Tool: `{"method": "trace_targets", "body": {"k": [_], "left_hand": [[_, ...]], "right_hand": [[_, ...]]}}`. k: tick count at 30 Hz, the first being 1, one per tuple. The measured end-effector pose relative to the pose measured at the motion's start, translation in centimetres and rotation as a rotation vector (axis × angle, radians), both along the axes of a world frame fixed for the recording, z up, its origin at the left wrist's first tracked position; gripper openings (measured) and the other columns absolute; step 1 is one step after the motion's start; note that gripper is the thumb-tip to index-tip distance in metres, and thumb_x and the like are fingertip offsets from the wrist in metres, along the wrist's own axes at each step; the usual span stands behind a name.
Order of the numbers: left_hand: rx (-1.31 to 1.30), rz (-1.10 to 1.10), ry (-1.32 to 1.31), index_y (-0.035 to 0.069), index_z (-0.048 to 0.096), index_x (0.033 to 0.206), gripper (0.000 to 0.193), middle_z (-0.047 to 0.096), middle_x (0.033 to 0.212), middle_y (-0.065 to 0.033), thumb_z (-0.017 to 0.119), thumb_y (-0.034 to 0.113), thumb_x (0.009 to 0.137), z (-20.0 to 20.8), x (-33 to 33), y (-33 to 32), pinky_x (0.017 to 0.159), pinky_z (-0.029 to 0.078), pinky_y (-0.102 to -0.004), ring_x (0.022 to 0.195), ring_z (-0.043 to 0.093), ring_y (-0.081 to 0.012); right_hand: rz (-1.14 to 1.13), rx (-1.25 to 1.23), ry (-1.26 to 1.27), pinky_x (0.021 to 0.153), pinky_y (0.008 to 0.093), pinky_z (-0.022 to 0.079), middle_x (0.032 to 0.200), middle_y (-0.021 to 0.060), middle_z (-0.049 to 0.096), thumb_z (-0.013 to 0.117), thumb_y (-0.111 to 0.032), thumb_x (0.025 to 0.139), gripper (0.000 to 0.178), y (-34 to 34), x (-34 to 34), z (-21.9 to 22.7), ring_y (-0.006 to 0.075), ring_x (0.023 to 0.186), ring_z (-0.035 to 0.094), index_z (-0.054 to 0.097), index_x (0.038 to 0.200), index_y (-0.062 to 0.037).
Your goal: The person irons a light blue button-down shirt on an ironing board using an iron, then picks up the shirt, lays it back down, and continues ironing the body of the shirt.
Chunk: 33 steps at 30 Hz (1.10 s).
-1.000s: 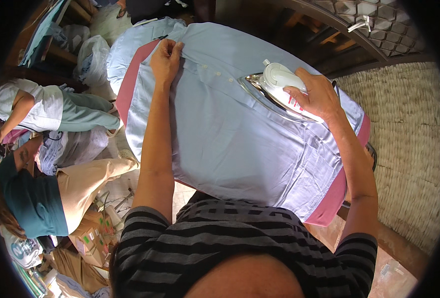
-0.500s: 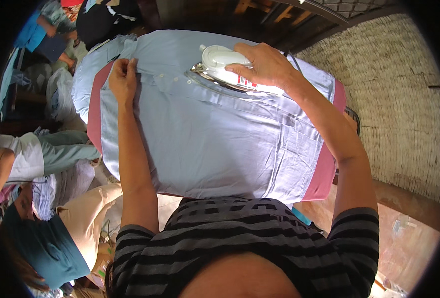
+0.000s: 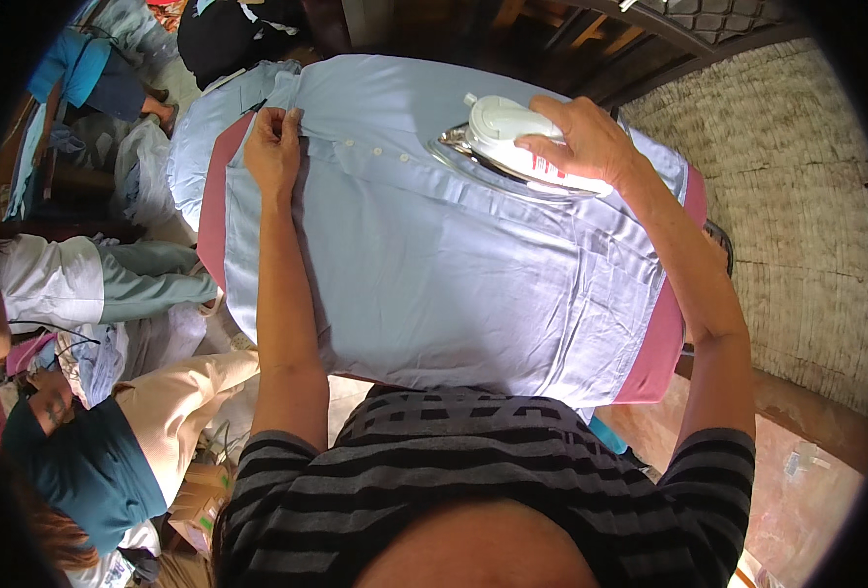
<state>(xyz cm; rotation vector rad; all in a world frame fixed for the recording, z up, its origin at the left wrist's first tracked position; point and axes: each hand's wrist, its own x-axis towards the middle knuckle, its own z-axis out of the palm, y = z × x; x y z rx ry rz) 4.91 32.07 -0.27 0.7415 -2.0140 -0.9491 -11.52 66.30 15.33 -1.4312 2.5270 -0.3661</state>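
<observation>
A light blue button-up shirt [image 3: 424, 284] lies spread over a padded ironing board [image 3: 650, 363] with a dark pink cover. My right hand [image 3: 591, 142] is closed around the handle of a white clothes iron [image 3: 507, 122], whose shiny soleplate rests on the shirt's upper right part, its tip towards the left. A row of small white buttons [image 3: 377, 151] runs left of that tip. At the upper left, my left hand [image 3: 273, 152] pinches the shirt near its collar end, with the fingertips partly hidden.
Two people, one in a teal shirt [image 3: 91, 480] and one in a white top [image 3: 52, 279], are at the left, with another in blue [image 3: 72, 64] farther off. Plastic-wrapped bundles [image 3: 145, 167] lie near them. A woven mat wall [image 3: 767, 186] stands at the right. A cardboard box [image 3: 199, 505] sits at lower left.
The iron has slid a little to the right over the shirt, away from the buttons. My left hand keeps its pinch on the cloth. The whole view has shifted slightly.
</observation>
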Motion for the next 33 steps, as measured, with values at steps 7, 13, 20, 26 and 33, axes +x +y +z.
{"method": "trace_targets", "body": {"k": [7, 13, 20, 26, 33], "left_hand": [[-0.125, -0.004, -0.047, 0.004, 0.063, 0.085, 0.029, 0.065, 0.072, -0.008, 0.07, 0.032, 0.088, -0.2, -0.3, -0.5, 0.066, 0.047, -0.0326, 0.067, 0.06, -0.0189], [-0.17, -0.019, -0.067, 0.004, 0.064, 0.084, 0.029, 0.064, 0.072, -0.006, 0.07, 0.032, 0.089, 0.2, -0.2, -0.5, 0.066, 0.047, -0.0309, 0.066, 0.06, -0.017], [-0.164, -0.041, -0.064, 0.003, 0.064, 0.084, 0.031, 0.064, 0.073, -0.005, 0.07, 0.033, 0.09, -0.2, -0.2, -0.9, 0.066, 0.046, -0.0298, 0.067, 0.058, -0.0142], [0.046, -0.085, 0.104, 0.001, 0.064, 0.085, 0.032, 0.065, 0.075, -0.003, 0.072, 0.032, 0.09, -1.2, -0.8, -2.1, 0.067, 0.046, -0.028, 0.069, 0.056, -0.0109], [0.0, -0.052, 0.01, 0.003, 0.068, 0.088, 0.031, 0.066, 0.077, -0.0037, 0.073, 0.034, 0.087, -2.0, -1.9, -3.1, 0.07, 0.047, -0.0278, 0.071, 0.059, -0.0124]], "right_hand": [[0.013, -0.038, 0.02, 0.067, 0.0447, 0.051, 0.075, 0.0205, 0.067, 0.063, -0.049, 0.09, 0.048, -0.7, 0.1, -0.1, 0.0365, 0.073, 0.067, 0.065, 0.106, -0.0044], [-0.082, -0.122, 0.059, 0.068, 0.0444, 0.052, 0.077, 0.0197, 0.067, 0.064, -0.045, 0.09, 0.044, 7.2, -0.8, 2.2, 0.0365, 0.073, 0.067, 0.064, 0.106, -0.0039], [-0.365, -0.18, 0.2, 0.067, 0.0453, 0.054, 0.082, 0.0209, 0.069, 0.072, -0.037, 0.086, 0.038, 20.6, 4.2, 0.4, 0.0379, 0.074, 0.069, 0.064, 0.103, -0.0047], [-0.467, -0.204, 0.132, 0.061, 0.045, 0.053, 0.076, 0.0205, 0.067, 0.071, -0.034, 0.088, 0.033, 25.0, 7.8, -1.3, 0.0394, 0.07, 0.068, 0.062, 0.099, -0.0041], [-0.57, -0.338, 0.056, 0.059, 0.0446, 0.053, 0.071, 0.0232, 0.065, 0.067, -0.035, 0.091, 0.036, 23.1, 6.8, -2.5, 0.0415, 0.068, 0.066, 0.057, 0.096, -0.0012]]}}
